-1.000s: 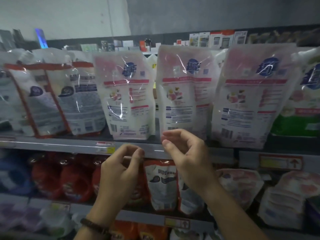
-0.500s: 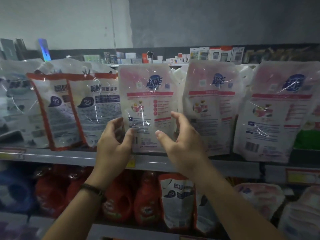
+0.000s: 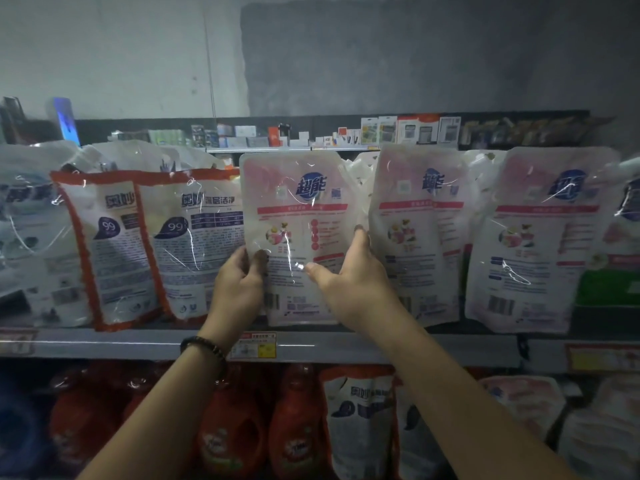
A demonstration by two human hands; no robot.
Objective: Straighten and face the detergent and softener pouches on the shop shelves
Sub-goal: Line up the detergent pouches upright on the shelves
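I have the pink-and-white pouch (image 3: 298, 216) between both hands on the upper shelf (image 3: 138, 344). It stands on its base, with a red-bordered pouch (image 3: 197, 244) just beside it on one side and a second pink pouch (image 3: 419, 237) on the other. My left hand (image 3: 239, 271) pinches its left edge at mid-height, thumb on the printed face and fingers tucked behind. My right hand (image 3: 349, 271) is clamped on the right edge the same way, thumb lying across the front. I expect a filled liquid pouch like this to be heavy for its size and floppy. The glossy film catches the light, so it is likely slick, and the load will probably slosh and sag if I lift from the top. Holding it low on both side seams, where the film is stiffest, should let me turn and square it without creasing the panel or squeezing the spout corner. A barcode shows near the bottom, so this may be the back face, though the light is too dim to be sure. The base ought to sit flat behind the price tag (image 3: 254, 345).
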